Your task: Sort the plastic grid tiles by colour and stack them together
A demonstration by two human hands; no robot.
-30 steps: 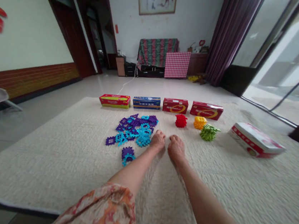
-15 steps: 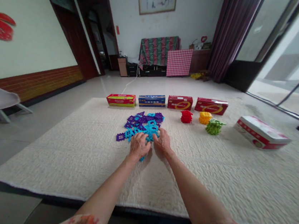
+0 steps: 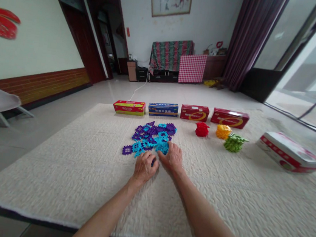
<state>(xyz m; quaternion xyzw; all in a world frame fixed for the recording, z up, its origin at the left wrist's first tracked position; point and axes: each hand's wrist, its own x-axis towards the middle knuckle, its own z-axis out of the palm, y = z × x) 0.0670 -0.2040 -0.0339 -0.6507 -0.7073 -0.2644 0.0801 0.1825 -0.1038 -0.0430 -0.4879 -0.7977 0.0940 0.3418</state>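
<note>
A pile of interlocking plastic building pieces in purple (image 3: 148, 132) and light blue (image 3: 162, 137) lies on the pale quilted cloth. My left hand (image 3: 144, 167) rests at the near side of the pile, its fingers curled; a dark purple piece (image 3: 153, 163) shows between them. My right hand (image 3: 172, 156) is at the pile's near right edge, thumb and fingers closed around light blue pieces (image 3: 162, 146). How many of these it grips is hidden. One flat purple square piece (image 3: 127, 150) sticks out at the pile's left.
Behind the pile stand a red-yellow box (image 3: 130, 107), a blue box (image 3: 163, 109) and two dark red boxes (image 3: 194, 113). To the right sit red (image 3: 202, 129), yellow (image 3: 223, 131) and green (image 3: 234, 143) clusters of pieces, then a white-and-red box (image 3: 292, 153).
My left hand has drawn back from the pile toward me, with a dark purple piece now showing in its fingers. My right hand stays by the light blue pieces. The view has shifted slightly.
</note>
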